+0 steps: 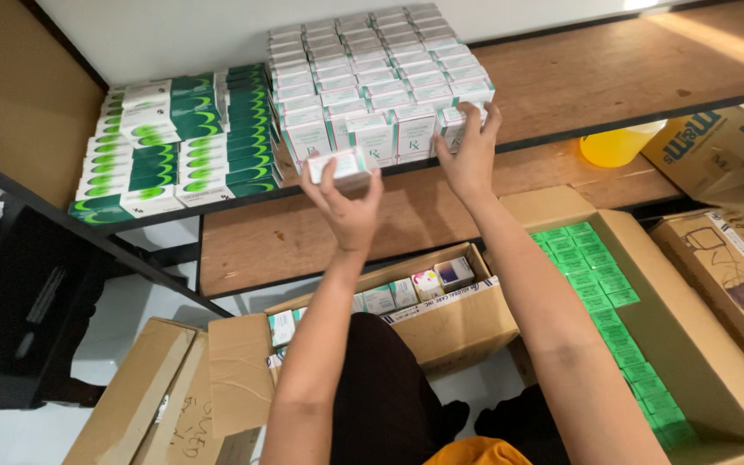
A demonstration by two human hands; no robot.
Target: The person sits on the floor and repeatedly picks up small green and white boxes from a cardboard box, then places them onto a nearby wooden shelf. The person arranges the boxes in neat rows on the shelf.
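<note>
My left hand [348, 207] pinches a small white box [338, 164] by its ends, at 9 o'clock of my right hand [468, 155], whose spread fingers steady the white stack [381, 77] on the shelf [613, 77].

Bare forearms, dark trousers, orange garment edge

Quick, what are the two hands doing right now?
Left hand: closed around a small white box, held up near the shelf.
Right hand: fingers spread open, touching the stacked white boxes on the shelf, gripping nothing.
</note>
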